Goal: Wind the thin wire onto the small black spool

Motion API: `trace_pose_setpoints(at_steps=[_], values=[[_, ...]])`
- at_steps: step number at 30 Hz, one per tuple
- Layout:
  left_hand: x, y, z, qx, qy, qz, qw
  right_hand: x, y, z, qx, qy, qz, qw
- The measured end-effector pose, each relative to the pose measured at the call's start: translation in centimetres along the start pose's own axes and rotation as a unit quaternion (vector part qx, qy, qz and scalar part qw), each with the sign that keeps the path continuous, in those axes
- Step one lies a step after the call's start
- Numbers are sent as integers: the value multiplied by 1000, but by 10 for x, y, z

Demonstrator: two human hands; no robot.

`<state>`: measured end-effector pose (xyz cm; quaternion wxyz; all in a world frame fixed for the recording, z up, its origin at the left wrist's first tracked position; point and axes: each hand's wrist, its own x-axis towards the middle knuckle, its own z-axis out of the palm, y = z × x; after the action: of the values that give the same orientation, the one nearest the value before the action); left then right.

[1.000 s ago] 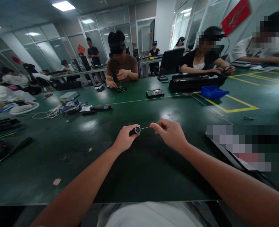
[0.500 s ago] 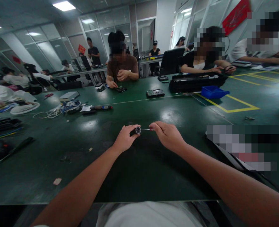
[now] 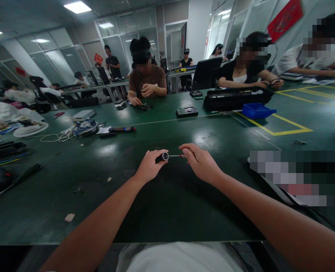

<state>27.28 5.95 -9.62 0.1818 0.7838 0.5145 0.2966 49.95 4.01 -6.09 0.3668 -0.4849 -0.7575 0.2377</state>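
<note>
Near the middle of the green table (image 3: 156, 204), my left hand (image 3: 149, 166) is wrapped round a black cylinder (image 3: 162, 156) whose round, silvery-rimmed end faces right. A thin screwdriver (image 3: 175, 155) with a red part near its handle runs level from that end to my right hand (image 3: 200, 160). The screwdriver's handle lies in my right hand, mostly hidden by the palm; the index finger is raised off it and the thumb is beside it. Whether the tip sits inside the cylinder is too small to tell.
Beyond my hands lie a hard drive (image 3: 187, 112), a blue tray (image 3: 257, 110), a long black unit (image 3: 237, 100) and a pen-like tool (image 3: 122, 129). Cables and a white fan part (image 3: 30, 129) are at the left. A person (image 3: 147, 77) works across the table.
The fingers of my right hand have loosened and the index finger has lifted away from the screwdriver. My left hand still holds the cylinder in the same place.
</note>
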Motion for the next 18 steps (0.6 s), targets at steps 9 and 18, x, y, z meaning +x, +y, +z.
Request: trace_pose_setpoints(at_steps=[9,18], values=[[1,5,-3,13,-14,-3,1000,1,2,0,24,-6,-3,1000],[1,6,-3,7,-12,-9,1000,2,7,6,136,45,25,989]])
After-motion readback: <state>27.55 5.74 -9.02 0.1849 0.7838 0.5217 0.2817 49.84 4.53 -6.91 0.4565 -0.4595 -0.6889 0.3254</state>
